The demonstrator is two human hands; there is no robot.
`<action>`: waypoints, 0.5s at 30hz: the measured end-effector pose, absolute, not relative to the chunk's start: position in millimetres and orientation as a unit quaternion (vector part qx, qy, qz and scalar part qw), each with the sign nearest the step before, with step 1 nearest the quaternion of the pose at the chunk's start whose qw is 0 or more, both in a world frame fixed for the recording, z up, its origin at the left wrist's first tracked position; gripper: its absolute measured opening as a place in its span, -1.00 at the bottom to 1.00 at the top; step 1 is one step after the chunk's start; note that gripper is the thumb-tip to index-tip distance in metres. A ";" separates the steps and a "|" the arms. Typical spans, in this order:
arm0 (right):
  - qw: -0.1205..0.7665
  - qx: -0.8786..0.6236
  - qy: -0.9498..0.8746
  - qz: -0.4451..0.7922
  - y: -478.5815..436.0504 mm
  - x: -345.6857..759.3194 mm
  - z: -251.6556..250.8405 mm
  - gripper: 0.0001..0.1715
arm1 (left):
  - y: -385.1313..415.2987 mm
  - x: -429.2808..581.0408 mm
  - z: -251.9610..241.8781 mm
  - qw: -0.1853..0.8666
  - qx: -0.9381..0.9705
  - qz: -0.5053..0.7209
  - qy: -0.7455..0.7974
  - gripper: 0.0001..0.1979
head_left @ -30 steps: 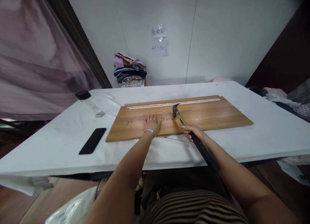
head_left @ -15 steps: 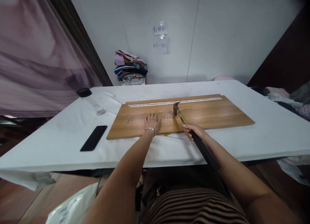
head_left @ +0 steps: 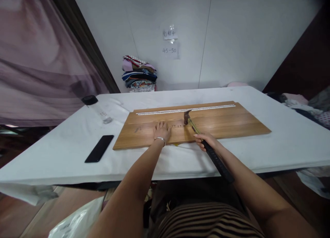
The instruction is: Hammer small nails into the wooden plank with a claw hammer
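My left hand (head_left: 162, 131) lies flat on a wooden board (head_left: 219, 123), its fingers stretched out toward the far edge. In my right hand (head_left: 206, 141) is a claw hammer (head_left: 194, 126), gripped around the middle of its handle. The hammer's head is low over the board, by the right end of a short row of nails (head_left: 177, 126). Whether it touches a nail I cannot tell. A few loose nails (head_left: 137, 129) rest on the board left of my left hand. Two white strips run along the board's far side.
A black phone (head_left: 99, 148) and a clear bottle with a black lid (head_left: 99, 109) lie left of the board on the white-covered table (head_left: 288, 142). Folded clothes (head_left: 139, 75) are stacked by the wall behind. A pink curtain (head_left: 48, 59) hangs at the left.
Both hands and the hammer hold nearly the same places. The whole view has shifted slightly, with the table a little lower in the picture.
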State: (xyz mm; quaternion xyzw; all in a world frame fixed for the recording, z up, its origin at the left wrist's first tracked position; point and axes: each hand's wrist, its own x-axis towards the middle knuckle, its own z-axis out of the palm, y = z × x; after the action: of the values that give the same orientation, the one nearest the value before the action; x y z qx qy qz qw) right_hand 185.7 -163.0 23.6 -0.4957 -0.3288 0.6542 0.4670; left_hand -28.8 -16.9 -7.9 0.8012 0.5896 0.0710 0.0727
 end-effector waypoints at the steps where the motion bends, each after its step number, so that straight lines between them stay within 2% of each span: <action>1: 0.467 -0.498 -0.327 0.653 -162.3 186.3 22.9 -0.50 | -16.5 -29.1 -8.6 0.072 0.800 0.072 0.591 -0.49; 15: 0.436 -0.505 -0.363 0.650 -159.9 183.6 20.4 -0.39 | -19.6 -31.7 -4.0 0.064 0.804 0.054 0.588 -0.42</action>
State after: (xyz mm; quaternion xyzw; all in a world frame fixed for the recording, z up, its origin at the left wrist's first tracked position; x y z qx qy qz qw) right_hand 183.6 -159.9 20.4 -0.5051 -0.3631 0.6504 0.4360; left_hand -31.7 -19.6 -4.0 0.8043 0.5883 0.0536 0.0645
